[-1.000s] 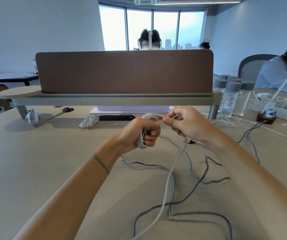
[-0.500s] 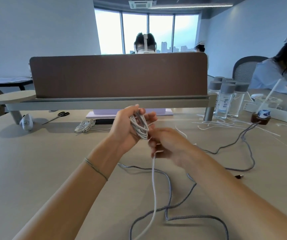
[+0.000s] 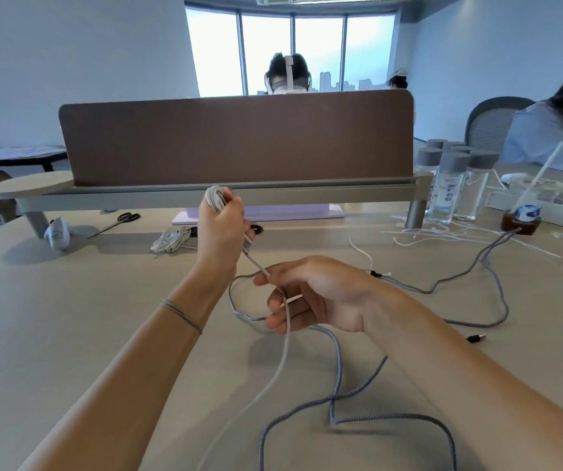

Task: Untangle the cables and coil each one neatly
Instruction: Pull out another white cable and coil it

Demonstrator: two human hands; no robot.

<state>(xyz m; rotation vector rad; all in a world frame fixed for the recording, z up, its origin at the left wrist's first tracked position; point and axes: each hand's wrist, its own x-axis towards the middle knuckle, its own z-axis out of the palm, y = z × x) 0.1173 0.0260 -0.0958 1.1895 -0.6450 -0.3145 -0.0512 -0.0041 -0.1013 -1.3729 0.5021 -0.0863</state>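
Observation:
My left hand is raised above the table and grips a small coil of white cable, whose loops stick out above the fist. From the fist the white cable runs down through my right hand, which pinches it between thumb and fingers, then trails toward the near edge. A grey braided cable lies loose in wide loops on the table beneath both hands and stretches away to the right.
A bundled white cable, scissors and a black object sit at the back under a brown desk divider. Several bottles, loose white ties and a small brown dish stand at right. A person sits at far right.
My left hand has risen and turned with the coil. My right hand has dropped lower and slid along the white cable, drawing out a taut length between the hands.

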